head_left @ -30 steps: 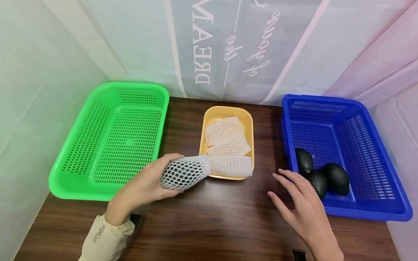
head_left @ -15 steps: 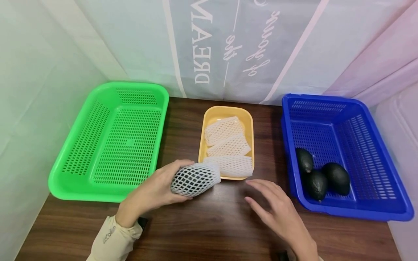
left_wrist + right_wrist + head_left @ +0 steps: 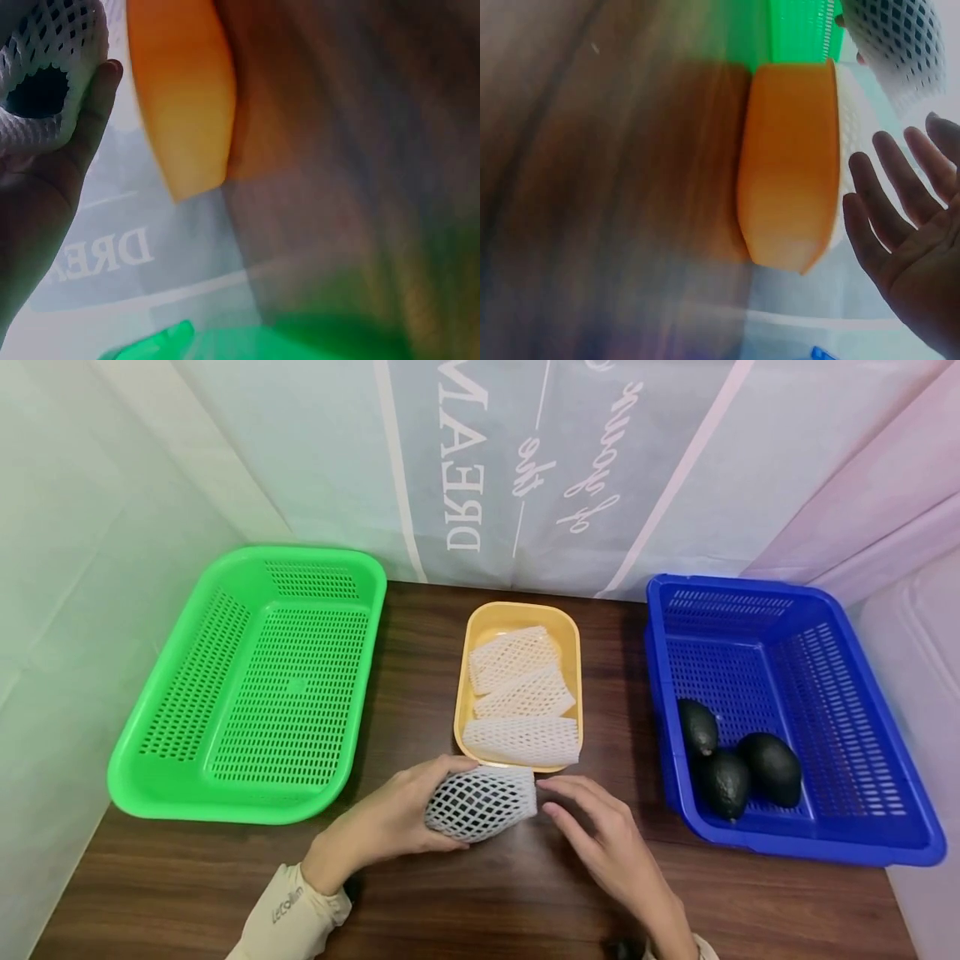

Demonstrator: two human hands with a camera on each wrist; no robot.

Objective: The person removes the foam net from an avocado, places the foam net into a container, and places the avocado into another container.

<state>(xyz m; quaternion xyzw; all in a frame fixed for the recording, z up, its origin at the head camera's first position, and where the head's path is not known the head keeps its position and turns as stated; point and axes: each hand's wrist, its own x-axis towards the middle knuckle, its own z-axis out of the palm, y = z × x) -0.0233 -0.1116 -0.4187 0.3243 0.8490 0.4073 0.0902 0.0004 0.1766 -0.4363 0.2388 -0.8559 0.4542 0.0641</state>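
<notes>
In the head view my left hand (image 3: 397,814) grips an avocado (image 3: 468,806) sleeved in a white foam net (image 3: 517,793). Through the mesh the dark fruit shows, and the net's loose end points right. In the left wrist view the dark fruit is visible inside the net's opening, with my thumb along its side. My right hand (image 3: 607,839) is held just off that loose end, fingers apart and relaxed; the right wrist view shows its palm and spread fingers (image 3: 885,195) with a gap to the net (image 3: 900,45).
Just beyond the hands sits a yellow tray (image 3: 461,693) with several foam nets (image 3: 517,739). A green basket (image 3: 367,693) stands at left. Inside the blue basket (image 3: 825,847) at right lie three bare avocados (image 3: 768,768). A printed curtain (image 3: 510,468) hangs behind.
My left hand has carried the netted avocado rightward and nearer to me, in front of the yellow tray. My right hand has come left from beside the blue basket to the net's end.
</notes>
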